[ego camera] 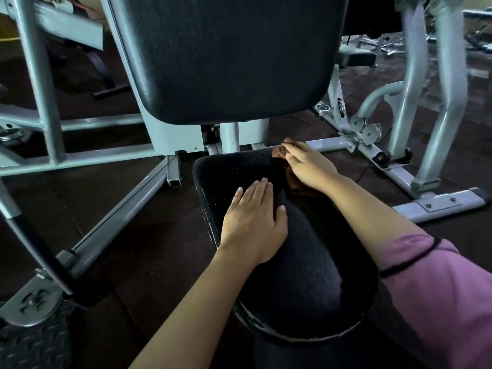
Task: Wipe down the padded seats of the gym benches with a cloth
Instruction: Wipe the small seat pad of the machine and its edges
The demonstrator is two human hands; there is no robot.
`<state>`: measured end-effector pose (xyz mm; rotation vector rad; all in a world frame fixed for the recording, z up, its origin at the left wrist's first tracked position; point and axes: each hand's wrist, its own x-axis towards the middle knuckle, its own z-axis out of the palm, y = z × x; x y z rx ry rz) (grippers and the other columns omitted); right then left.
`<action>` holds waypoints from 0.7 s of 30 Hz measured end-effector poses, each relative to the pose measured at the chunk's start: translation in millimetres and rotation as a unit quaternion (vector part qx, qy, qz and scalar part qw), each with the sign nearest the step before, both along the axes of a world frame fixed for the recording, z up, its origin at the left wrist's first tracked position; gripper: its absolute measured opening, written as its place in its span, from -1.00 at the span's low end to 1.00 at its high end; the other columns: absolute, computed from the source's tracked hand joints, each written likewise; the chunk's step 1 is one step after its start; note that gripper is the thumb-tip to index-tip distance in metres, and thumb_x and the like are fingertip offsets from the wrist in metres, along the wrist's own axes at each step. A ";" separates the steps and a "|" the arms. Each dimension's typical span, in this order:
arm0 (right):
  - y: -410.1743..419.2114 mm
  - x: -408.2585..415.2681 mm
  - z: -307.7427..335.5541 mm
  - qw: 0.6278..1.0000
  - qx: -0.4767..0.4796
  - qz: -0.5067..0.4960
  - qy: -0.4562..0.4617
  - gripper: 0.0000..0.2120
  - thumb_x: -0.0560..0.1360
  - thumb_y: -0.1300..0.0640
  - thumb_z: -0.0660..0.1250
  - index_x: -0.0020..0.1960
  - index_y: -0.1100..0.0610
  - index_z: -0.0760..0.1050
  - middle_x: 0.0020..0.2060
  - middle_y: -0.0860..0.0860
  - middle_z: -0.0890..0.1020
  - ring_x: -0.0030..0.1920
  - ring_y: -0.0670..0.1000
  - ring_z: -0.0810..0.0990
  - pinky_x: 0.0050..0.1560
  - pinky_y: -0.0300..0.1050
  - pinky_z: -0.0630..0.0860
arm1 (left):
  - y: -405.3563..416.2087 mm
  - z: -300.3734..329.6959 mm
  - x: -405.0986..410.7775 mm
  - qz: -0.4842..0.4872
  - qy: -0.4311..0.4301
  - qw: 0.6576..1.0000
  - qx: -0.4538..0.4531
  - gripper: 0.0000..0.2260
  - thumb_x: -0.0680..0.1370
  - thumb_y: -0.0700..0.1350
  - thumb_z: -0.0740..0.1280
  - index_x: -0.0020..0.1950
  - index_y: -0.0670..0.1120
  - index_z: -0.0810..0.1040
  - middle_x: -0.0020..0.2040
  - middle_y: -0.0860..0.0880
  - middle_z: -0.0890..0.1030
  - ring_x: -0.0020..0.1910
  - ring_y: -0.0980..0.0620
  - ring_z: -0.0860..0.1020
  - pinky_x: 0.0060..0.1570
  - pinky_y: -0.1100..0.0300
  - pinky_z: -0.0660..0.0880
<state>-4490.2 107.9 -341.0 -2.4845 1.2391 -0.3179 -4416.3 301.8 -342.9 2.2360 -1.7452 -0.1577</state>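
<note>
Dark rubber floor tiles (127, 235) spread under pale grey steel machine frames (80, 155), with more gym equipment dim in the background. In the middle stands a seat machine with a tall black padded backrest (231, 57) and, below it, a black padded seat with a perforated, stitched surface (229, 171).

The left hand (253, 225) lies flat on the near-left part of the seat, fingers straight and together, holding nothing; it seems to steady the pad. The right hand (308, 166) is at the far-right corner of the seat, fingers laid over a brown cloth (300, 186) bunched beneath the palm and pressed against the pad's edge. How tightly the fingers curl into the cloth I cannot tell, as that part is blurred. A pink sleeve (439, 288) is pushed up that arm.

By my reading the wiping of this seat is under way, working the back edge. The next move likely calls for drawing the cloth across the rest of the pad, with the left hand lifted out of its path.
</note>
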 end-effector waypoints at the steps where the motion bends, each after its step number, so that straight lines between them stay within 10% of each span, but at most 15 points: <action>1: 5.0 -6.7 -2.1 1.000 0.000 -0.012 -0.003 -0.59 0.66 0.01 0.01 0.50 -0.09 0.22 0.53 -0.13 0.17 0.50 -0.01 0.17 0.43 -0.01 0.19 | -0.5 -0.5 0.1 0.001 0.000 1.000 -0.001 -0.46 0.64 0.08 -0.07 0.57 -0.12 -0.02 0.58 0.00 -0.02 0.53 0.12 -0.10 0.50 0.12 -0.19; 8: 56.2 -10.5 4.2 0.991 -0.106 0.057 0.057 -0.57 0.66 0.08 0.02 0.53 0.00 0.16 0.53 -0.02 0.17 0.51 0.07 0.12 0.45 -0.07 0.02 | -0.9 -0.3 1.0 0.004 -0.001 1.000 -0.012 -0.46 0.63 0.07 -0.02 0.56 -0.13 0.00 0.57 -0.02 0.01 0.54 0.10 -0.06 0.50 0.12 -0.19; 21: -19.4 19.4 12.0 0.999 0.031 -0.032 0.013 -0.60 0.66 0.00 -0.02 0.48 -0.06 0.25 0.49 0.00 0.26 0.43 0.11 0.30 0.33 0.01 0.26 | -0.1 1.0 0.6 0.000 0.005 1.000 -0.005 -0.46 0.64 0.08 -0.06 0.57 -0.13 -0.04 0.58 -0.01 -0.02 0.53 0.11 -0.10 0.50 0.14 -0.22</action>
